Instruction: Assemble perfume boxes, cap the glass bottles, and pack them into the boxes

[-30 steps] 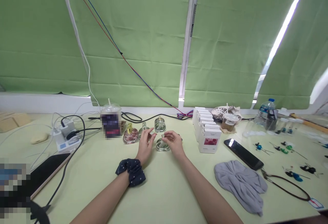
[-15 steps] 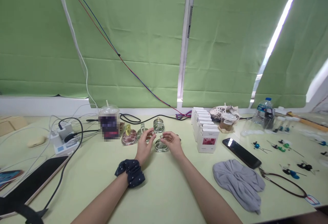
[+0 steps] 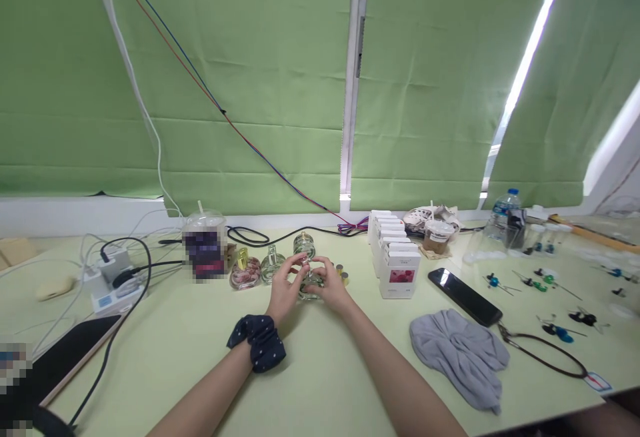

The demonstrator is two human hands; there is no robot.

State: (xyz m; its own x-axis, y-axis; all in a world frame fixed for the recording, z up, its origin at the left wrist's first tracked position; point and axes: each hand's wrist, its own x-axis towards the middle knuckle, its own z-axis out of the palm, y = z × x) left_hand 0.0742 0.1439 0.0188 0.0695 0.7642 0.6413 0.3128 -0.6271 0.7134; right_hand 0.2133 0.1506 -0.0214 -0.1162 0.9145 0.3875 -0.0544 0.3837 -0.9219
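Note:
A clear glass perfume bottle (image 3: 309, 290) stands on the table between my hands, partly hidden by them. My left hand (image 3: 287, 287) pinches at the bottle's top; what lies between its fingertips is too small to make out. On the right side, the curled fingers of my right hand (image 3: 331, 284) hold the same bottle near its shoulder. Just left stand a pink-patterned perfume bottle (image 3: 245, 274) with a gold neck and a clear perfume bottle (image 3: 273, 266). Behind my fingers is another clear bottle (image 3: 304, 244). Small gold-coloured caps (image 3: 343, 274) sit beside my right hand.
White boxes (image 3: 400, 277) stand in a row to the right, with a phone (image 3: 465, 296) and grey cloth (image 3: 460, 357) beyond. A lidded cup (image 3: 205, 250) and a power strip with cables (image 3: 119, 290) are on the left. Small blue and green pieces lie far right.
My left fingers have moved right to the bottle's top, and my hands are closer together. The gold-coloured caps now show beside my right hand. The whole view has shifted slightly.

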